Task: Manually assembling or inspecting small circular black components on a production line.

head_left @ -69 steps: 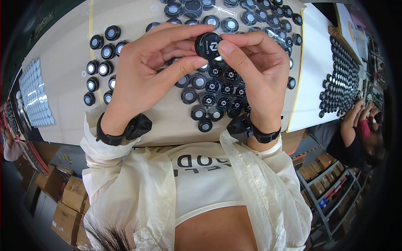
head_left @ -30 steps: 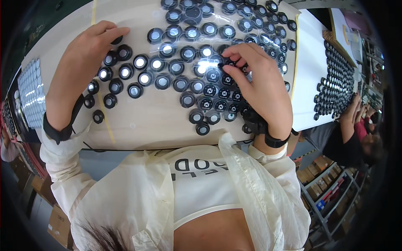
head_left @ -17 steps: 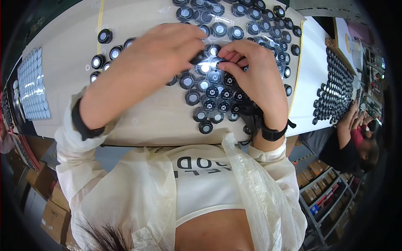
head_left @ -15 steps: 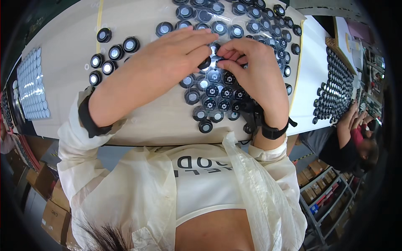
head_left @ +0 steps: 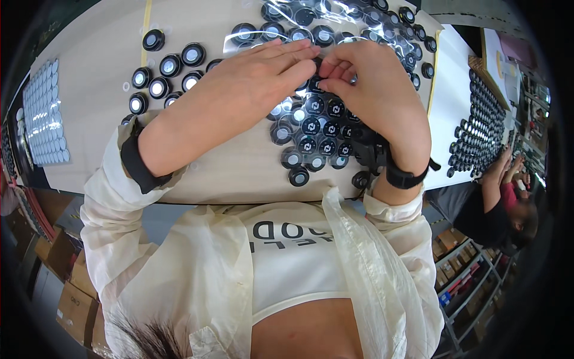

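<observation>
My left hand lies palm down, fingers stretched forward over black round caps and clear plastic. Close beside its fingertips, my right hand is pinched, thumb against forefinger; whatever lies between those fingertips is too small or hidden to make out. Under and in front of both hands spreads a clear plastic sheet, glossy with reflections. Nearer to me, black round stickers with a pale printed mark lie in rows over the caps. Several black caps with pale round centres, such as one cap, sit around them.
More loose caps stand at the left of the table. A sheet of white round pieces lies at the far left. Rows of black caps fill a white surface on the right, near another person. Cardboard boxes stand below.
Both hands have shifted slightly forward and to the right. The clear sheet's edge and its glints now show more plainly beyond my left hand. My right fingers stay pinched.
</observation>
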Available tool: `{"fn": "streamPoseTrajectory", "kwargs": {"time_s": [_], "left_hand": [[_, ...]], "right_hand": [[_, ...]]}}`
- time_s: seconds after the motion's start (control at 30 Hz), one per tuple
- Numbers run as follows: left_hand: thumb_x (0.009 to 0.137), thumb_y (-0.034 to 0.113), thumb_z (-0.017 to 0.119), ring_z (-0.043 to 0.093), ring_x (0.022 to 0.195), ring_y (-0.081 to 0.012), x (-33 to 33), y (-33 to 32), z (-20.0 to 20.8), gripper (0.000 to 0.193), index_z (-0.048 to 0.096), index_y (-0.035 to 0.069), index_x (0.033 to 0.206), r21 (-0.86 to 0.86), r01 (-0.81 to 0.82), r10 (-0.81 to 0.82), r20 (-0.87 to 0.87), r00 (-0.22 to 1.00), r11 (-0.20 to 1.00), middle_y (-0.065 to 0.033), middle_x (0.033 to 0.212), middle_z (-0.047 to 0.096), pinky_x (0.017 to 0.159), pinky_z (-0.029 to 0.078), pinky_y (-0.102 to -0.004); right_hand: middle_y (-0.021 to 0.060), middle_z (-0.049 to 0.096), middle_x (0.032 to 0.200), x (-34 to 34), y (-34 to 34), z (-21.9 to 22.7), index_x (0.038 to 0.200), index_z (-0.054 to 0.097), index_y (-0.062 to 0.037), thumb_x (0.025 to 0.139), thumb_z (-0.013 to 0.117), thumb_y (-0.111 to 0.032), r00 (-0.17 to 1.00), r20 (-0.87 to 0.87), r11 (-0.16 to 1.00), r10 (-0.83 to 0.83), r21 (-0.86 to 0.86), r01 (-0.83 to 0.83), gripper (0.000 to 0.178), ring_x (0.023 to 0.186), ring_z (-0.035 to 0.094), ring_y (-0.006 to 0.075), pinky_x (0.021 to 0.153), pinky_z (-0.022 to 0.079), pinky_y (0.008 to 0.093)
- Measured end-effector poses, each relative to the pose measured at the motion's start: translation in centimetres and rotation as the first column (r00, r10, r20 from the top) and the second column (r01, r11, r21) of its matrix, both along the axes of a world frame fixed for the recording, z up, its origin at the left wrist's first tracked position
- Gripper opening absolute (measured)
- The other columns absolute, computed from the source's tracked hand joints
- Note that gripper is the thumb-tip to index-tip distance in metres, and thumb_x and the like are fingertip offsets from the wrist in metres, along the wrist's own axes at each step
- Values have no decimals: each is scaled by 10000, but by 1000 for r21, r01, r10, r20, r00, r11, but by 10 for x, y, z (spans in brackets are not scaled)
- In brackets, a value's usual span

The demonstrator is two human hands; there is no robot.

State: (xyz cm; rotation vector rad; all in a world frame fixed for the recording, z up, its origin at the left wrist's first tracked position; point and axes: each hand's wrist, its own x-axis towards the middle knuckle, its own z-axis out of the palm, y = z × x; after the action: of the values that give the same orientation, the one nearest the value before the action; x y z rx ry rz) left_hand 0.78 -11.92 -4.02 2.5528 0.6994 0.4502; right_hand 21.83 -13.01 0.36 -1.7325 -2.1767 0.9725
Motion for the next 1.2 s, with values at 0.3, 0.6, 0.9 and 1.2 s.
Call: {"fn": "streamPoseTrajectory", "kwargs": {"time_s": [0.3, 0.6, 0.9, 1.2], "left_hand": [[853, 63, 674, 543, 1244, -314, -4, 7, 0, 392, 557, 22, 1226, -66, 23, -19, 66, 998, 998, -134, 1367, 552, 1050, 453, -407], [805, -38, 717, 667, 954, -136, -22, 7, 38, 442, 598, -76, 1228, -768, 88, 413, 433, 801, 635, -167, 1127, 682, 813, 534, -239], [802, -103, 714, 695, 1002, -170, -12, -9, 36, 464, 582, -71, 1246, -840, 96, 514, 413, 752, 534, -155, 1121, 695, 890, 569, -271], [835, -92, 706, 702, 981, -165, -7, -12, 34, 407, 617, -65, 1231, -826, 76, 524, 422, 740, 559, -138, 1089, 706, 892, 577, -273]], "right_hand": [[116, 670, 768, 2, -36, 28, 839, 666, 20, 750, 743, 19, 951, -255, 978, -176, 67, 199, 117, 677, 651, 199, 669, 524, 284], [60, 671, 873, 9, -45, 19, 999, 635, 47, 859, 721, 23, 512, -819, 956, -258, -141, 257, 166, 799, 625, 95, 712, 501, 232], [105, 711, 956, -9, -39, 9, 1058, 671, 68, 869, 716, 37, 404, -857, 939, -320, -230, 255, 197, 843, 663, 90, 748, 525, 198], [130, 729, 975, -9, -38, 5, 1022, 698, 67, 875, 716, 27, 413, -849, 933, -330, -226, 280, 153, 854, 683, 102, 767, 542, 211]]}}
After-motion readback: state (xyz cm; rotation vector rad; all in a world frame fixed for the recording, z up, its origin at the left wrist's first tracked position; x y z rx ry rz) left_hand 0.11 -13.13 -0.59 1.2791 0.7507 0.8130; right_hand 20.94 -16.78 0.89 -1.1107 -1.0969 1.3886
